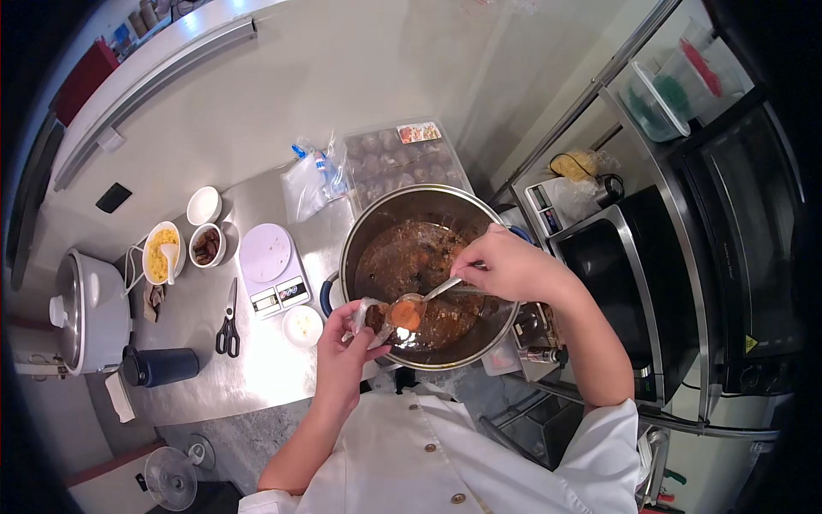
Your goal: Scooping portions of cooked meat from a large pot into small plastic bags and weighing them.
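Note:
A large metal stockpot [349,257] of dark brown stew [411,257] stands before me. My left hand [347,350] grips a small clear plastic bag [380,332] at the pot's near left rim; dark brown food shows in its mouth. Between the fingers of my right hand [491,263] is the handle of a metal spoon [443,287], reaching over the pot from the right. A round orange slice [406,315], which looks like carrot, lies in the spoon's bowl. That bowl is right beside the bag's opening, above the stew.
Left of the pot are a kitchen scale [273,270], a small white bowl [302,326], black-handled scissors [228,327], a bowl of yellow food [157,247], a bowl of brown pieces [207,245], a dark tumbler [164,366] and a rice cooker [96,315]. A clear plastic box [404,160] stands behind.

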`<move>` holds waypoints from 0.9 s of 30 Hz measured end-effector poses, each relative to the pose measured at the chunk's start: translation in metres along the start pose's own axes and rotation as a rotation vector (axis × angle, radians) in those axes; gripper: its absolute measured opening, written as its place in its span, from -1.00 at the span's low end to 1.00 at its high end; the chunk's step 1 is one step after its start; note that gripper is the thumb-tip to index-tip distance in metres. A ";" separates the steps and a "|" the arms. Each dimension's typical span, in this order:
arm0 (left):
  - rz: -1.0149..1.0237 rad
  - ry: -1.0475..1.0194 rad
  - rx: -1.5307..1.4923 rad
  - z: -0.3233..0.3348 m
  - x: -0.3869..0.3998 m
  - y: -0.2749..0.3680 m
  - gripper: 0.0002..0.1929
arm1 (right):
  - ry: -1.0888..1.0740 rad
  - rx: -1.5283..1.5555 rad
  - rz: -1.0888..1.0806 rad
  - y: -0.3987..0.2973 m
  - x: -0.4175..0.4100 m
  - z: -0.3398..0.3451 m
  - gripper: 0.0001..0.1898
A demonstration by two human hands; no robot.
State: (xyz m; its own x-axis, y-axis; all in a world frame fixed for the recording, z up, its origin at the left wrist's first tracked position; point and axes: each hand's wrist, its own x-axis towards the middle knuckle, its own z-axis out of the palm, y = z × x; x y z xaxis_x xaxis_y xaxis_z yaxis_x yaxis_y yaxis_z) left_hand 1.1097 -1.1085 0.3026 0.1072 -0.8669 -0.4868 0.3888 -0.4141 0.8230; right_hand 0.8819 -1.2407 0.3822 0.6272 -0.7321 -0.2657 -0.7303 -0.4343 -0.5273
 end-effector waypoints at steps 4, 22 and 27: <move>-0.055 -0.028 -0.071 -0.001 -0.003 0.005 -0.63 | 0.016 0.001 -0.004 -0.006 -0.003 -0.003 -0.84; -0.273 -0.153 -0.499 -0.035 -0.014 0.008 -0.79 | 0.477 -0.542 -0.092 0.036 0.019 0.074 -0.91; -0.234 -0.246 -0.749 -0.042 -0.009 -0.006 -0.71 | 0.567 -0.896 0.036 0.062 0.080 0.086 -0.90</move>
State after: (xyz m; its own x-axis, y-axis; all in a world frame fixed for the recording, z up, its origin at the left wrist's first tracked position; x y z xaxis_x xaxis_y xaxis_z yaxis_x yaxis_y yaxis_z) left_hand 1.1453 -1.0865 0.2897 -0.2219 -0.8531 -0.4721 0.8932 -0.3721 0.2525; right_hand 0.9105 -1.2808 0.2587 0.5522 -0.7895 0.2681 -0.8237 -0.4668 0.3219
